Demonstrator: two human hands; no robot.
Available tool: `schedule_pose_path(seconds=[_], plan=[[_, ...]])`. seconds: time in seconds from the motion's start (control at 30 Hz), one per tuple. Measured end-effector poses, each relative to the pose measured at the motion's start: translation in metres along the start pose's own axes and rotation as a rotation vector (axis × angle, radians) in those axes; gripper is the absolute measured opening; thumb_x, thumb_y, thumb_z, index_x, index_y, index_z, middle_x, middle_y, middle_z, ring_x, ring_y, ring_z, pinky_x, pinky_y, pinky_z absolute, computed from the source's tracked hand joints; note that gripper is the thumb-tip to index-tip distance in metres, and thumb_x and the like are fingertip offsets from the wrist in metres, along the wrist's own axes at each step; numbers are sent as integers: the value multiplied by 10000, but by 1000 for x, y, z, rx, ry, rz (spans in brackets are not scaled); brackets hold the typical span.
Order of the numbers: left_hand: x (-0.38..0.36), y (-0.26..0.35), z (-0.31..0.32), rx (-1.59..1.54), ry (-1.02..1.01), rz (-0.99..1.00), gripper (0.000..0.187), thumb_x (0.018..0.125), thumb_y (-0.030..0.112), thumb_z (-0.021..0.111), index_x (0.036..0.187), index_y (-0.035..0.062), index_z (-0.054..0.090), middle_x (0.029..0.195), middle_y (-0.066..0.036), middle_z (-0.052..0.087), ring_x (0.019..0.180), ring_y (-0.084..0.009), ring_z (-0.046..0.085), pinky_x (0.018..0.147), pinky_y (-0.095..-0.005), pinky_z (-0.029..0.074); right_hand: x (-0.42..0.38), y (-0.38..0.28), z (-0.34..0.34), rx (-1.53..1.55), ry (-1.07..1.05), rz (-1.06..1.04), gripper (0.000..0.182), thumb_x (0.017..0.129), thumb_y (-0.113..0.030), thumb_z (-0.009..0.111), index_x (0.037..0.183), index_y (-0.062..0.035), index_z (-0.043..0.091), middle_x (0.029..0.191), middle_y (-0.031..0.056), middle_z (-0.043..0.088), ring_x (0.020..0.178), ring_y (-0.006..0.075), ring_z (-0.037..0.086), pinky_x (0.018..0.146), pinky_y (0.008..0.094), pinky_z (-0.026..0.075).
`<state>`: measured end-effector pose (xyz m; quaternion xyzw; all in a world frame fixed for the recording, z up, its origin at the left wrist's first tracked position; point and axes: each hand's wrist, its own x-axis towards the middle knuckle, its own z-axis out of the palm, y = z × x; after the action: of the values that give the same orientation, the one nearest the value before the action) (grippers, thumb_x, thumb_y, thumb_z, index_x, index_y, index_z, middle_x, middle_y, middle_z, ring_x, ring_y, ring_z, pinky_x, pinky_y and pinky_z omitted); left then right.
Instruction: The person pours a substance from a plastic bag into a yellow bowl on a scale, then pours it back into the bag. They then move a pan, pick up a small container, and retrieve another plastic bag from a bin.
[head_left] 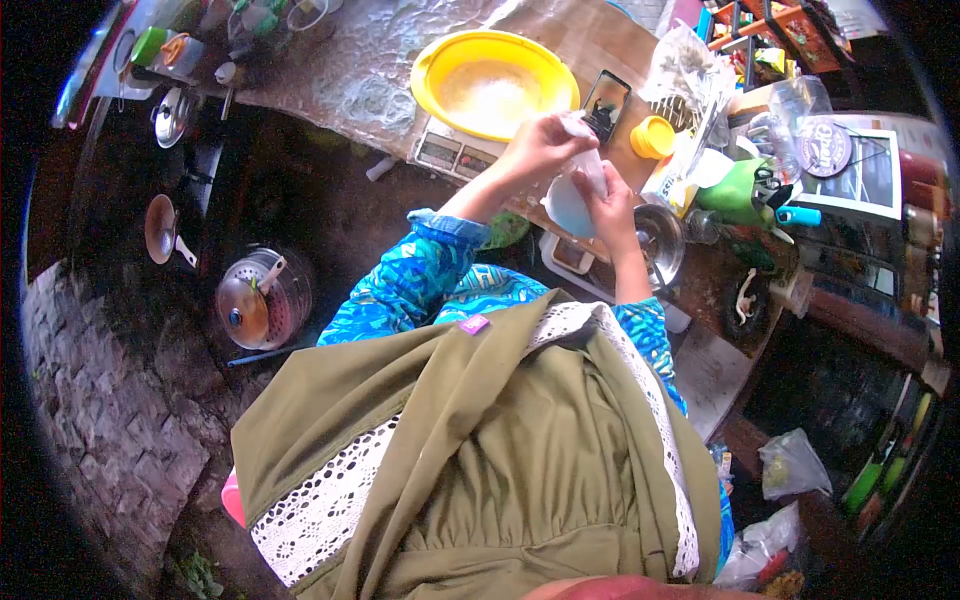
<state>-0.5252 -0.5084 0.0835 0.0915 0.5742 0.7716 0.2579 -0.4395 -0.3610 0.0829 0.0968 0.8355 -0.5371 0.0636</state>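
Observation:
Between my two hands hangs a thin plastic bag (569, 207), pale and swollen at its lower end, with its narrow neck running up between my fingers. My left hand (543, 152) pinches the top of the neck. Lower down, my right hand (612, 210) is closed around the neck, just above the bulge. What fills the bag cannot be made out. Just beyond my left hand stands a yellow basin (428, 92) with a pale content. A dark-framed phone-like object (606, 103) and a yellow lid or cup (653, 137) lie close to my hands.
On the right are a metal bowl (672, 240), a green holder (735, 190) with utensils, and a clear plastic jar (800, 105). A lidded pot (243, 300) and a pan (160, 228) are at lower left. Plastic bags (793, 465) sit at lower right.

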Motion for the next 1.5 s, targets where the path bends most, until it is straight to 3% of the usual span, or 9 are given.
schedule_pose_path(seconds=[0.2, 0.3, 0.5, 0.67, 0.8, 0.93, 1.13, 1.4, 1.5], plan=[[14, -11, -38, 205, 47, 102, 345, 763, 301, 693, 916, -2, 635, 839, -89, 655, 778, -141, 619, 678, -275, 492, 14, -25, 10, -48, -91, -11, 408, 737, -354, 692, 951, -29, 572, 798, 99, 633, 741, 157, 605, 668, 316, 474], [16, 11, -49, 439, 7, -60, 367, 787, 344, 660, 917, 2, 630, 816, -74, 653, 758, -115, 604, 661, -275, 479, 19, -34, 18, -4, -194, -49, 473, 684, -334, 727, 1009, -26, 573, 819, 83, 640, 759, 153, 606, 715, 319, 478], [25, 12, -78, 172, -27, 81, 336, 804, 295, 652, 982, 16, 590, 797, -38, 629, 703, -78, 570, 603, -230, 457, 47, -35, 7, 47, -455, 201, 464, 700, -223, 704, 1084, -16, 547, 958, 48, 604, 858, 120, 563, 784, 273, 449], [39, 21, -107, 128, -89, 48, 282, 858, 314, 589, 958, 50, 588, 703, 36, 550, 591, -24, 481, 511, -186, 392, 71, -37, 5, 127, -445, 130, 425, 665, -220, 678, 1028, -15, 593, 913, 56, 626, 823, 118, 568, 762, 289, 454], [62, 5, -137, 613, -48, 235, 320, 858, 345, 576, 909, 30, 601, 745, 14, 574, 662, -91, 537, 577, -250, 450, 90, -56, 4, -190, -423, 65, 462, 677, -305, 693, 1030, -21, 600, 919, 106, 642, 835, 188, 606, 779, 316, 461], [57, 32, -156, 777, -34, 139, 298, 834, 335, 604, 910, 47, 606, 819, -24, 608, 736, -119, 554, 658, -283, 464, 120, -55, 6, -545, -353, 25, 483, 694, -409, 655, 1007, -44, 619, 936, 176, 632, 879, 284, 616, 779, 370, 471], [41, 27, -203, 745, 50, 182, 229, 847, 245, 593, 949, 41, 597, 855, -34, 626, 726, -120, 575, 680, -256, 463, 155, -71, 21, -1100, -451, 41, 477, 700, -452, 617, 994, -76, 623, 932, 144, 635, 888, 284, 607, 775, 389, 466], [-23, 26, -256, 644, 162, 91, 182, 865, 203, 570, 945, 44, 604, 809, -15, 620, 750, -55, 558, 643, -222, 454, 177, -110, 45, -1309, -619, 143, 427, 694, -397, 669, 986, -87, 644, 994, 123, 637, 926, 268, 608, 775, 418, 470], [-49, -5, -256, 912, 99, 69, 202, 830, 227, 570, 923, 57, 625, 838, -132, 630, 745, -229, 612, 664, -339, 476, 177, -122, 55, -1404, -645, 167, 428, 704, -398, 659, 997, -86, 643, 999, 118, 638, 930, 266, 607, 776, 414, 471]])
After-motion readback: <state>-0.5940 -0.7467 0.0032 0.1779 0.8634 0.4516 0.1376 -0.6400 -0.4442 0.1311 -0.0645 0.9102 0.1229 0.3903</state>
